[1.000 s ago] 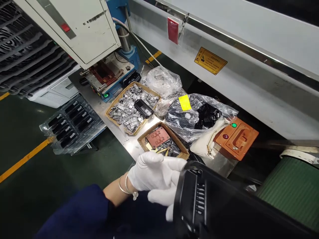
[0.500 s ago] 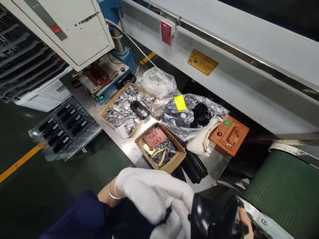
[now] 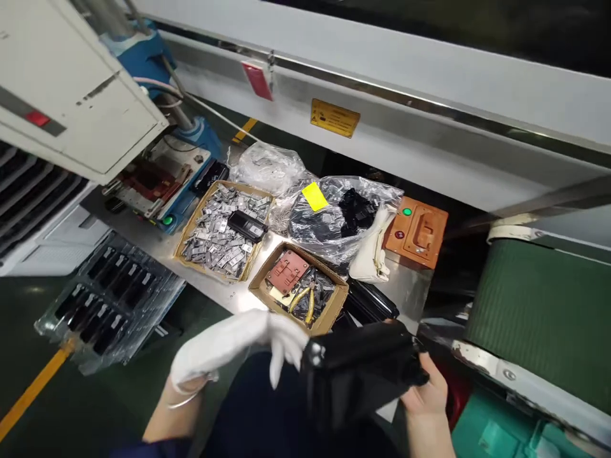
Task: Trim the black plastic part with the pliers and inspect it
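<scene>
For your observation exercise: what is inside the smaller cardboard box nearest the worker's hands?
The smaller cardboard box holds a reddish plate, yellow-handled pliers and small dark parts; anything beneath them is covered.

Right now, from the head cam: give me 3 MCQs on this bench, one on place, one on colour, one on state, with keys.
1. Where do the yellow-handled pliers lie?
A. in the small box with the red plate
B. in the box of metal clips
C. on the belt

2. What colour is the tag on the clear bag?
A. red
B. yellow
C. blue

3. How are the hands covered?
A. both gloved
B. both bare
C. left gloved, right bare

Key:
1 A: the pliers sit in the small box beside the red plate.
2 B: the tag is plainly yellow.
3 C: the left hand wears a white glove; the right hand is bare under the black part.
</scene>
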